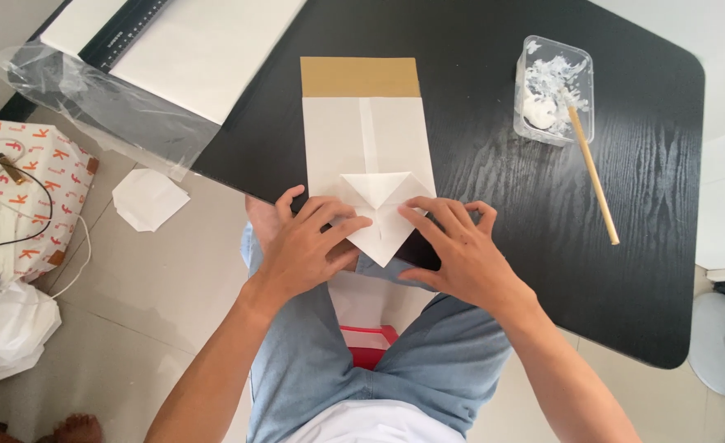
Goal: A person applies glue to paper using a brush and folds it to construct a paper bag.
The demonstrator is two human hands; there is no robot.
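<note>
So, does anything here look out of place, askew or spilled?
Mostly tidy. The white paper under the left hand and right hand lies straight, though its folded point overhangs the black table edge. The clear tub is smeared inside with white paste, none visibly spilled. A folded white paper lies on the floor.

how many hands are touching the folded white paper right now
2: the left hand presses the folded white paper beside its pointed flap; the right hand presses opposite. No others visible.
</note>
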